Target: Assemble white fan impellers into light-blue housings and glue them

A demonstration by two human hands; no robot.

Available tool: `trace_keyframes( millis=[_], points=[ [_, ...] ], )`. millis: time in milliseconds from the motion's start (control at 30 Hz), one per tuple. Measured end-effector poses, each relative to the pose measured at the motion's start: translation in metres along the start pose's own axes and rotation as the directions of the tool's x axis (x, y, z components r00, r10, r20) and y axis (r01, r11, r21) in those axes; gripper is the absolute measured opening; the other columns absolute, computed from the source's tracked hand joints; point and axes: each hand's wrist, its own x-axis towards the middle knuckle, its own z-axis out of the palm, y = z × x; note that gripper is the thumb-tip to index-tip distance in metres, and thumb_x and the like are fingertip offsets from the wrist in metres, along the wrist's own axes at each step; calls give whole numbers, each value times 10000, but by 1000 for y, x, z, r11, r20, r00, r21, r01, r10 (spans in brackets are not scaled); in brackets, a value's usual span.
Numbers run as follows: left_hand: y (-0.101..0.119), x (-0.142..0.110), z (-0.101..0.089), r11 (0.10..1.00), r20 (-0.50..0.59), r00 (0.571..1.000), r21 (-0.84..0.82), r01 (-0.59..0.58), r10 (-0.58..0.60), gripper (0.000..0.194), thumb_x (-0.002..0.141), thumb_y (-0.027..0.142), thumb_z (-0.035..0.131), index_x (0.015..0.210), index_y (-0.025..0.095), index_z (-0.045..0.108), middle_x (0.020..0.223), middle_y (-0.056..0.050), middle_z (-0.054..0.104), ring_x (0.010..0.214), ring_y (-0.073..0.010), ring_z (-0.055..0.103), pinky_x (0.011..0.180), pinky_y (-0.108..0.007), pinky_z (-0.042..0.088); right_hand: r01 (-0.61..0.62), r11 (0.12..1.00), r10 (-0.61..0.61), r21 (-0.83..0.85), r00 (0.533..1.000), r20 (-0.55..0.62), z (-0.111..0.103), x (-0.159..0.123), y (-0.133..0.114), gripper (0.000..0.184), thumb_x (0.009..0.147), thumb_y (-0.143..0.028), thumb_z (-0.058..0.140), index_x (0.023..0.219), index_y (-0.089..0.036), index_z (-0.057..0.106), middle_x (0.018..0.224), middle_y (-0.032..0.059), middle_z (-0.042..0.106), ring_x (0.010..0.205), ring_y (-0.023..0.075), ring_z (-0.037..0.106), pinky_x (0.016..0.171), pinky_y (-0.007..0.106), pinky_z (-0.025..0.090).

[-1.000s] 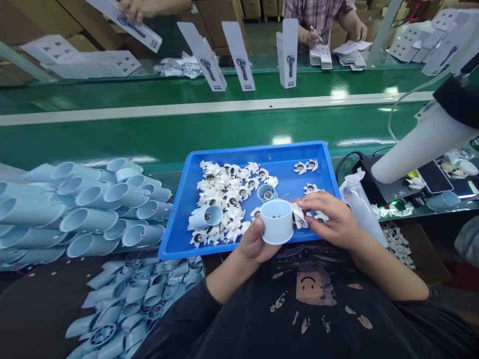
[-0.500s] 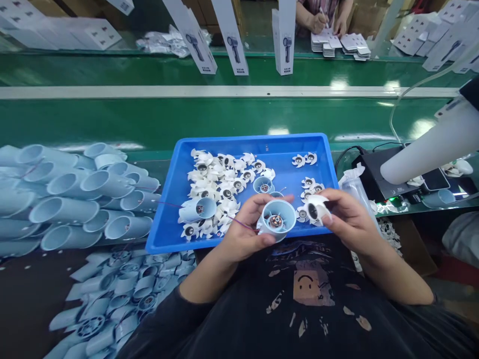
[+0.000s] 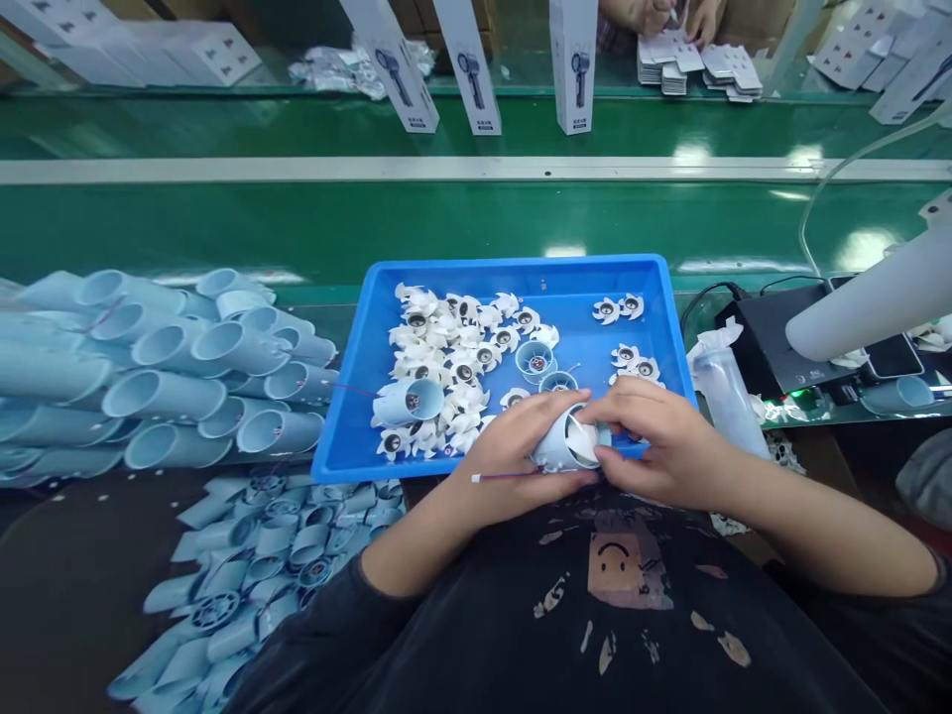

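Observation:
My left hand (image 3: pixel 513 451) grips a short light-blue fan housing (image 3: pixel 551 453) at the near edge of the blue tray (image 3: pixel 521 273). A thin red wire (image 3: pixel 498 477) trails from the housing to the left. My right hand (image 3: pixel 654 441) presses a white impeller (image 3: pixel 576 436) into the housing's mouth, fingers closed on it. Both hands meet over the tray's front rim. Inside the tray lies a heap of white impellers (image 3: pixel 446 362), with a few more blue housings (image 3: pixel 535 360) among them.
Long light-blue tubes (image 3: pixel 164 367) are stacked at the left, with smaller blue parts (image 3: pixel 260 555) heaped below them. A green conveyor (image 3: pixel 297 223) carries upright white product boxes (image 3: pixel 572 64). A black device (image 3: pixel 773 342) and a white cylinder (image 3: pixel 870 302) stand at the right. Another person's hands (image 3: pixel 661 15) work beyond the belt.
The right hand brought the white impeller from beside the housing into its opening. The left hand tilted the housing toward the right hand. Both hands are now pressed together.

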Motion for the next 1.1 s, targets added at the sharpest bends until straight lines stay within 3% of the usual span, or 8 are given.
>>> trace_keyframes(
  millis=[300, 467, 600, 700, 767, 900, 967, 1100],
  points=[
    [6, 5, -1, 994, -33, 994, 44, -99, 101, 584, 822, 385, 660, 1349, 228, 464, 1180, -104, 670, 1062, -251, 648, 914, -381, 535, -10, 995, 7, 96, 999, 32, -13, 4, -5, 63, 865, -176, 583, 926, -185, 592, 825, 21, 601, 786, 131, 553, 687, 265, 477],
    [-2, 5, 9, 956, -192, 951, 211, -203, 244, 609, 833, 290, 623, 1393, 232, 389, 1126, -102, 660, 1049, -235, 632, 944, -411, 509, -148, 959, 170, 241, 983, -73, 4, -4, 1, 188, 872, -297, 635, 1008, -195, 554, 895, 17, 559, 697, 101, 477, 606, 235, 449],
    [-6, 5, 15, 906, -222, 933, 380, -186, 284, 563, 877, 345, 593, 1384, 185, 408, 1089, -130, 654, 1012, -252, 617, 887, -401, 496, -158, 971, 187, 180, 970, -157, 18, -13, 1, 203, 869, -218, 608, 1066, -205, 559, 920, 27, 542, 804, 130, 488, 658, 251, 448],
    [-5, 6, 16, 875, -223, 931, 457, -162, 289, 524, 893, 314, 575, 1376, 177, 423, 1086, -132, 656, 999, -254, 613, 867, -389, 475, -200, 952, 241, 230, 956, -166, 23, -18, 2, 245, 860, -189, 572, 1104, -207, 558, 888, 15, 529, 750, 117, 486, 657, 258, 446],
    [-4, 7, 17, 870, -236, 927, 469, -153, 291, 548, 886, 300, 589, 1393, 208, 404, 1084, -113, 657, 990, -248, 611, 861, -381, 475, -293, 864, 368, 409, 923, -116, 26, -21, 3, 253, 867, -265, 560, 1110, -199, 533, 866, 8, 523, 668, 97, 471, 594, 244, 435],
    [-5, 8, 19, 868, -285, 912, 478, -133, 296, 579, 866, 272, 606, 1405, 248, 396, 1090, -104, 648, 1020, -264, 595, 899, -415, 470, -513, 568, 591, 644, 798, 114, 33, -22, 5, 300, 830, -451, 607, 942, -185, 526, 701, -37, 486, 540, 68, 411, 469, 205, 345],
    [-7, 7, 20, 861, -299, 900, 489, -141, 317, 565, 866, 250, 597, 1399, 247, 410, 1093, -110, 643, 1043, -274, 584, 919, -434, 463, -572, 472, 629, 671, 752, 199, 35, -20, 6, 313, 782, -451, 659, 878, -179, 538, 656, -50, 476, 520, 58, 396, 462, 197, 325],
    [-9, 6, 22, 853, -327, 894, 512, -104, 305, 586, 850, 230, 613, 1398, 286, 411, 1096, -90, 648, 1036, -270, 584, 892, -421, 462, -558, 264, 635, 786, 714, 294, 38, -17, 8, 345, 700, -407, 726, 896, -180, 555, 699, -39, 538, 531, 53, 447, 465, 193, 364]
  ],
)
